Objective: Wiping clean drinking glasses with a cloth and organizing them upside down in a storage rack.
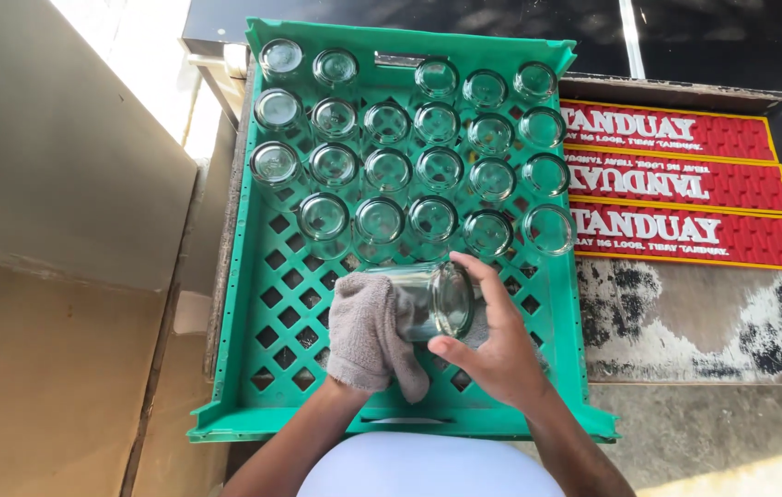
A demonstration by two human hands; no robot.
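The crate [271,304] is bright green with a lattice of diamond-shaped holes, and the glasses [386,170] in it are clear. The cloth [363,336] is greyish beige, the mats [685,184] red with yellow edging and white lettering. The surface [685,322] looks dark, perhaps black paint worn to pale patches.

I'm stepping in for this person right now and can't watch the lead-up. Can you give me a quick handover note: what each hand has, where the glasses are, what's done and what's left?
Left hand: wrapped in a grey cloth, pressed against the side of a clear glass.
Right hand: grips that glass on its side, above the near part of the green crate.
Done, by the look of it: about two dozen glasses stand upside down in rows filling the crate's far half.
Left: the held glass is not yet placed; the near rows of the crate are unfilled. No other loose glasses show.
Red rubber mats lie to the right.
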